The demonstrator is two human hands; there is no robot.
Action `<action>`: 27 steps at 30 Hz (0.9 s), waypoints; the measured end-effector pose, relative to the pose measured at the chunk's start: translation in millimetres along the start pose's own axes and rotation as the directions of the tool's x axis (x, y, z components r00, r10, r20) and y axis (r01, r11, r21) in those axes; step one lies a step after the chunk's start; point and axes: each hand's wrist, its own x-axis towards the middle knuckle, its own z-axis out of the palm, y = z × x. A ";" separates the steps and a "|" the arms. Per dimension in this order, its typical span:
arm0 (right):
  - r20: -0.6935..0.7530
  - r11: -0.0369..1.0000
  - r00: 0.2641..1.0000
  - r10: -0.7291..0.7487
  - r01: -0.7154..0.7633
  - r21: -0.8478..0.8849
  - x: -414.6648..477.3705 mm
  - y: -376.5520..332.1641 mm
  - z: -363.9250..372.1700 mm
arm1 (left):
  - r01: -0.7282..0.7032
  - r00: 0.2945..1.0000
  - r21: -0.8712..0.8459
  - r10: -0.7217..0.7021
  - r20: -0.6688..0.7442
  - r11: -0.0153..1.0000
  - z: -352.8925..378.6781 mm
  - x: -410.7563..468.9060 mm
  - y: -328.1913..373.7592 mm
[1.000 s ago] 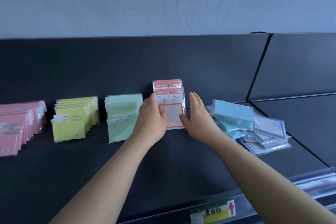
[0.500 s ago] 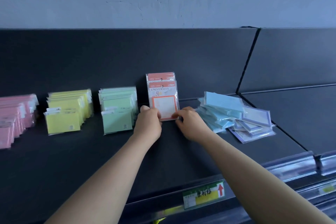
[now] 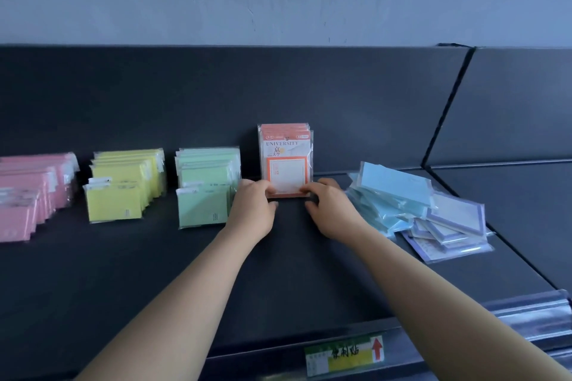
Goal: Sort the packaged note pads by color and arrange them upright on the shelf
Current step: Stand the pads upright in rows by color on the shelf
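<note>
Orange note pads (image 3: 286,161) stand upright in a short stack at the back of the shelf (image 3: 278,272), leaning on its dark rear panel (image 3: 356,108), long axis vertical, directly ahead of both hands. Left hand (image 3: 252,207) has its fingers (image 3: 261,187) curled onto the front pack's lower left corner; right hand (image 3: 331,210) holds the lower right corner the same way, so both sit equally near. The front pack shows an orange header, the word UNIVERSITY and an orange-framed white pad under clear wrap. Unsorted blue pads (image 3: 393,192) lie heaped flat just right of the right hand, probably next to be stood up.
</note>
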 end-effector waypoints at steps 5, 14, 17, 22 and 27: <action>-0.016 1.000 1.000 -0.023 0.023 0.015 -4.4 -5.5 -0.8 | 0.007 1.000 -0.019 -0.007 -0.002 1.000 -3.4 -4.4 2.3; -0.212 0.989 0.966 -0.150 0.150 -0.016 -39.8 -22.4 -30.0 | -0.048 0.998 -0.094 0.045 -0.033 0.994 -15.4 -19.5 16.6; -0.392 0.990 0.909 -0.144 0.130 -0.062 -58.2 -5.6 -57.3 | -0.107 0.994 -0.209 0.099 -0.049 0.972 -12.8 -26.9 31.4; -0.389 0.984 0.920 0.053 -0.114 -0.136 -73.5 57.9 -93.7 | -0.011 0.996 -0.410 0.045 0.073 0.912 6.0 -37.7 70.9; -0.225 0.987 0.970 -0.098 0.066 -0.144 -82.1 68.8 -92.1 | 0.163 0.979 -0.619 -0.051 0.195 0.769 28.8 -39.3 107.8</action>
